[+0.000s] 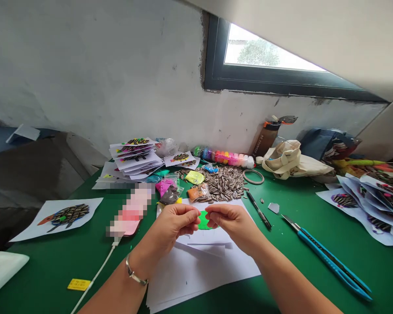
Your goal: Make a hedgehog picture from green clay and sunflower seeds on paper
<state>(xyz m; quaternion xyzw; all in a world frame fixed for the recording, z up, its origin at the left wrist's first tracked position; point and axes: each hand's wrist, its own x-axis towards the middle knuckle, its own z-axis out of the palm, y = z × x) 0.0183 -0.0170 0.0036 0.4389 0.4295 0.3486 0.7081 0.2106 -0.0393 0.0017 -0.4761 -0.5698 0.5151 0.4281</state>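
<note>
Seeing left hand (178,222) and right hand (229,221) both with grip clamped on the green clay piece (203,220), held just above the white paper (199,268) on the counter (298,257); I'd judge uneven pull could tear it, or a slip drop it.

Head cam looks fwd/down, close over left hand (178,222) & right hand (231,222), across table (52,257) toward window (265,52).
</note>
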